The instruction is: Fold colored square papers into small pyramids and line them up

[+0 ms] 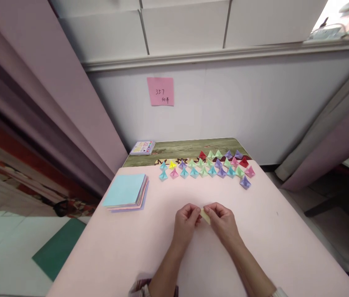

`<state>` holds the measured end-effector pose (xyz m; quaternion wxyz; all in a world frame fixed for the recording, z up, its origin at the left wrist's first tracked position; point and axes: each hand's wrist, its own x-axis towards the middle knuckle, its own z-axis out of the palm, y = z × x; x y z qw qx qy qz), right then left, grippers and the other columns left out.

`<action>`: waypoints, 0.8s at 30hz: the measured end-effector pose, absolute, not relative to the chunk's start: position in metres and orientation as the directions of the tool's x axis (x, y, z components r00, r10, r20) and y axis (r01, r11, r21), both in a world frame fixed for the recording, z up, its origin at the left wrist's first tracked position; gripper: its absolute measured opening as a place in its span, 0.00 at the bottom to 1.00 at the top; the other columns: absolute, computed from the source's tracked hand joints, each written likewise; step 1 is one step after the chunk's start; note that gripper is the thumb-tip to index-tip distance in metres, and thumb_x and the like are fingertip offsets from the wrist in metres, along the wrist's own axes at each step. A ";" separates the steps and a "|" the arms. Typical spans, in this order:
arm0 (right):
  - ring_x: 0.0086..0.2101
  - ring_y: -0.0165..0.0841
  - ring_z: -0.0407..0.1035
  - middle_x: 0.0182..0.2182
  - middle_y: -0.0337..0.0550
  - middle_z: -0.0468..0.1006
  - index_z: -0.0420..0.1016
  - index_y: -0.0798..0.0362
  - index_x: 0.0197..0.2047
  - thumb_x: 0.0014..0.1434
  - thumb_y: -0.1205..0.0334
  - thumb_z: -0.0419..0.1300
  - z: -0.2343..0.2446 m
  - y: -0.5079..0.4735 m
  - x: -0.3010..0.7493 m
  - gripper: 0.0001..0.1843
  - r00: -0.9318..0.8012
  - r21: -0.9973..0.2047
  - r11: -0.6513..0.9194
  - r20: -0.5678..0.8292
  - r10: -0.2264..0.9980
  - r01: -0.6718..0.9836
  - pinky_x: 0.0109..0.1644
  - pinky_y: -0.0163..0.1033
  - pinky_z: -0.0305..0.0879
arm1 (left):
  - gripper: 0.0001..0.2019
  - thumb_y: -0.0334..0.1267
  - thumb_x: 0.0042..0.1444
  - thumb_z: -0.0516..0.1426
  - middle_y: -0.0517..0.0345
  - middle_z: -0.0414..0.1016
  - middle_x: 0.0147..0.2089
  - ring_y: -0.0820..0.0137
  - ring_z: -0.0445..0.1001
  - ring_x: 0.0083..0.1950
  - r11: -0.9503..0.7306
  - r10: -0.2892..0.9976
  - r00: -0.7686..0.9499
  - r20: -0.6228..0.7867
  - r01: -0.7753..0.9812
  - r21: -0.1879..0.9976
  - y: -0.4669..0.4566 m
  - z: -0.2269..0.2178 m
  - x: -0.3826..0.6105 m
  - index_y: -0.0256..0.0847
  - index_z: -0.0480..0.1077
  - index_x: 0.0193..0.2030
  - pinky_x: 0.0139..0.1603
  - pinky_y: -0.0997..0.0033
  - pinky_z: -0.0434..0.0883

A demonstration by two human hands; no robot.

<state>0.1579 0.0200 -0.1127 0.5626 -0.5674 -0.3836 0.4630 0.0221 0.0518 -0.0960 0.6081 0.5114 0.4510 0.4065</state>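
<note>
Left hand [186, 220] and right hand [224, 222] both pinch the paper [205, 216]. An uneven pull could tear it.

A pink handwritten note [160, 91] sticks to the pale wall [211, 107] between mauve curtains [53, 62]; at left, a flat green rectangle [59, 248] shows against the tiled floor [4, 247].

Yellow paper [205, 216] partly out of sight in the hands [185, 220] [224, 220] (folds indistinct)
</note>
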 end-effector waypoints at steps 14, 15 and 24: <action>0.20 0.25 0.57 0.18 0.34 0.67 0.78 0.54 0.33 0.48 0.49 0.69 -0.111 0.021 0.160 0.16 0.344 -0.938 -0.078 -0.200 0.917 -0.337 0.23 0.30 0.53 | 0.07 0.39 0.53 0.60 0.63 0.67 0.26 0.75 0.65 0.27 0.105 0.975 0.217 -0.056 -0.223 0.969 0.051 -0.098 0.025 0.39 0.68 0.32 0.31 0.75 0.64; 0.21 0.25 0.59 0.19 0.34 0.68 0.78 0.54 0.33 0.47 0.50 0.69 -0.111 0.022 0.159 0.17 0.354 -0.922 -0.073 -0.219 0.909 -0.381 0.24 0.31 0.56 | 0.06 0.38 0.52 0.60 0.63 0.66 0.26 0.76 0.64 0.27 0.100 0.970 0.237 -0.049 -0.208 0.973 0.051 -0.098 0.025 0.38 0.68 0.31 0.31 0.76 0.64; 0.23 0.25 0.65 0.21 0.37 0.73 0.79 0.55 0.35 0.45 0.52 0.71 -0.111 0.024 0.158 0.18 0.328 -0.870 -0.067 -0.255 0.910 -0.489 0.28 0.30 0.63 | 0.07 0.39 0.52 0.61 0.61 0.68 0.26 0.75 0.62 0.28 0.084 0.971 0.234 -0.049 -0.142 0.986 0.050 -0.101 0.023 0.37 0.75 0.35 0.31 0.74 0.63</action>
